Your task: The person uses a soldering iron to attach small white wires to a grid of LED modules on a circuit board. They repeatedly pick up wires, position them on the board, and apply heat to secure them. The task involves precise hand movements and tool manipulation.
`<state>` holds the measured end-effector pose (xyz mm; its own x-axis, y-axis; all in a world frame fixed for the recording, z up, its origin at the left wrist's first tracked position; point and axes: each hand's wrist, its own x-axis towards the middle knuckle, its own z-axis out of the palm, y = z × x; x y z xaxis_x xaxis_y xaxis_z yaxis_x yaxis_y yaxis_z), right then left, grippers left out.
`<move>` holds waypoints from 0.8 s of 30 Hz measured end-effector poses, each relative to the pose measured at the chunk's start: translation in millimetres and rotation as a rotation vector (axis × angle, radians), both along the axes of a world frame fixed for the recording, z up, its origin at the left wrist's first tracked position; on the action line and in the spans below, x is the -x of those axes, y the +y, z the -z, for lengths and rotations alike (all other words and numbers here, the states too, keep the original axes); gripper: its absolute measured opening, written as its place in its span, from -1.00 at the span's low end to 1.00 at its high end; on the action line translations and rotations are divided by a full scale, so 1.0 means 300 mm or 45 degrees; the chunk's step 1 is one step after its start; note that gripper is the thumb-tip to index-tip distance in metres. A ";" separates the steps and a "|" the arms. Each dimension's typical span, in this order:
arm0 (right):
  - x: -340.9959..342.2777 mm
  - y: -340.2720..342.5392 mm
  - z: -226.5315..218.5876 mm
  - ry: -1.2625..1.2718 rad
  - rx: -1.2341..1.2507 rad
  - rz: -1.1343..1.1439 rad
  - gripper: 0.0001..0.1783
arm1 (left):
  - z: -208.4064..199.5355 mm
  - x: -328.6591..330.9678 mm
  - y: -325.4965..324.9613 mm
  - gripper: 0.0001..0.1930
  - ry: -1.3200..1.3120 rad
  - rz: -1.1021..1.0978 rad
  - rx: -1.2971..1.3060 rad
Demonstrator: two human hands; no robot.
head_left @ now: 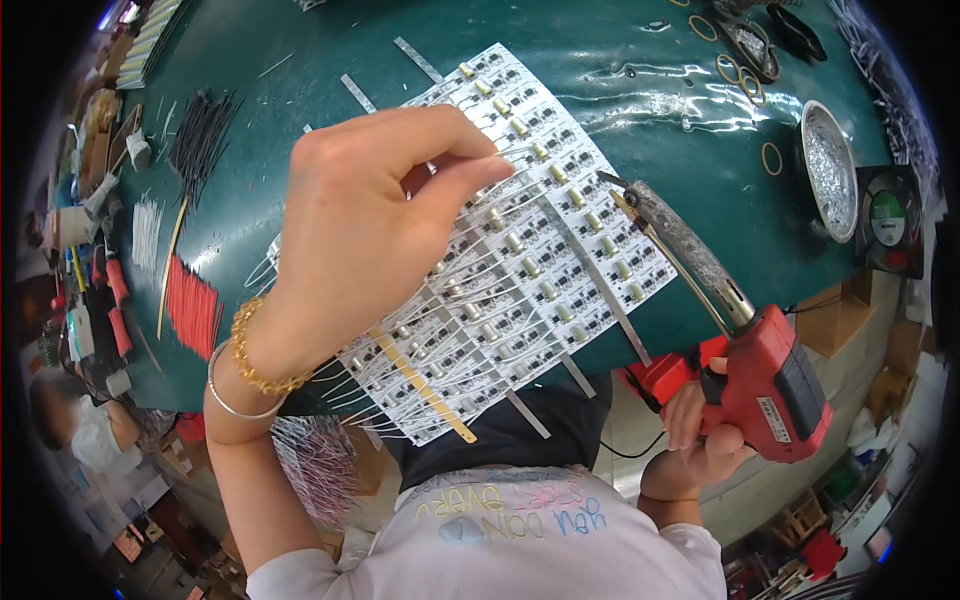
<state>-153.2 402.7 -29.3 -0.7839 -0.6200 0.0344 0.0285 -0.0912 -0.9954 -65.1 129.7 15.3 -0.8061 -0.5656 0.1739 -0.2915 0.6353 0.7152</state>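
Note:
A white panel of small circuit boards (517,372) lies at an angle on the green table, with rows of black and pale components. Many thin white wires (345,392) trail from its left part. Over the panel's upper middle, my left hand (375,200) pinches a thin white wire (522,151) between thumb and forefinger; its palm hides part of the boards. My right hand (705,430) grips a red and black soldering gun (772,385) at the lower right. The gun's tip hovers beside the panel's right edge. Flat metal strips (600,280) lie across the panel.
Bundles of black wires (203,140) and red wires (192,308) lie on the left of the table (330,35). At the right are a metal bowl (828,172), a solder spool (890,218) and several rubber bands (771,158). Another person (95,430) sits at the far left.

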 end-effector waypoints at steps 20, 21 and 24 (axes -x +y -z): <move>-0.025 0.030 0.019 -0.065 0.001 -0.036 -0.18 | 0.092 0.020 0.078 -0.88 -0.117 0.106 -0.020; -0.021 0.030 0.019 -0.071 -0.003 -0.072 -0.19 | 0.091 0.018 0.078 -0.88 -0.115 0.100 -0.008; -0.002 0.044 0.018 -0.045 -0.064 -0.178 -0.22 | 0.096 0.017 0.077 -0.88 -0.103 0.111 0.019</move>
<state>-152.6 415.8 -34.8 -0.6899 -0.7235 -0.0252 0.0724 -0.0343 -0.9968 -70.2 152.7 -13.7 -0.8639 -0.4905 0.1144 -0.2910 0.6713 0.6817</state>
